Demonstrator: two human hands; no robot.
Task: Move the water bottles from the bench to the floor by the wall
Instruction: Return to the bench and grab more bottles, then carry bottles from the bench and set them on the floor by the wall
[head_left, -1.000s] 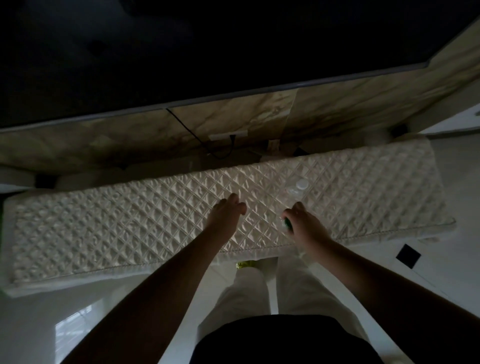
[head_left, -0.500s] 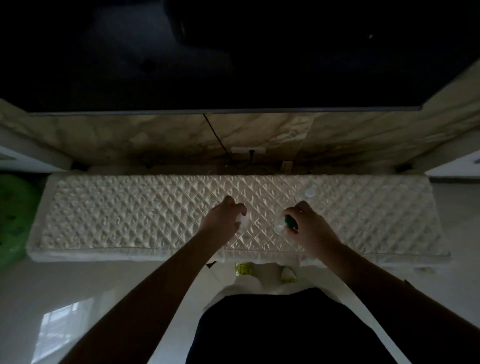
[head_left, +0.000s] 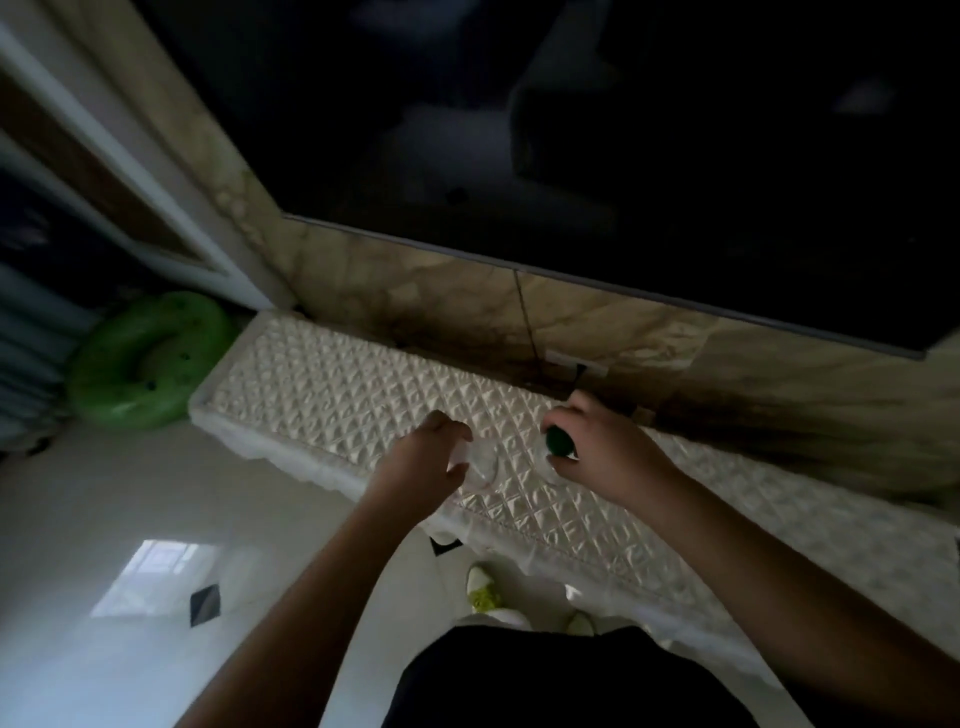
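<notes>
Over the quilted bench (head_left: 332, 384), the left hand (head_left: 423, 467) curls its fingers round a clear water bottle (head_left: 480, 464), just at its three o'clock. The right hand (head_left: 605, 449) grips a second bottle by its green cap (head_left: 558, 441), at its nine o'clock. A green swim ring (head_left: 148, 364) lies on the floor (head_left: 130, 499) at the bench's nine o'clock end.

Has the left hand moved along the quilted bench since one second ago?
Cannot tell. The camera swung, so the view changed. The left hand is over the bench near its front edge, gripping a clear bottle, as 0.5 s ago.
</notes>
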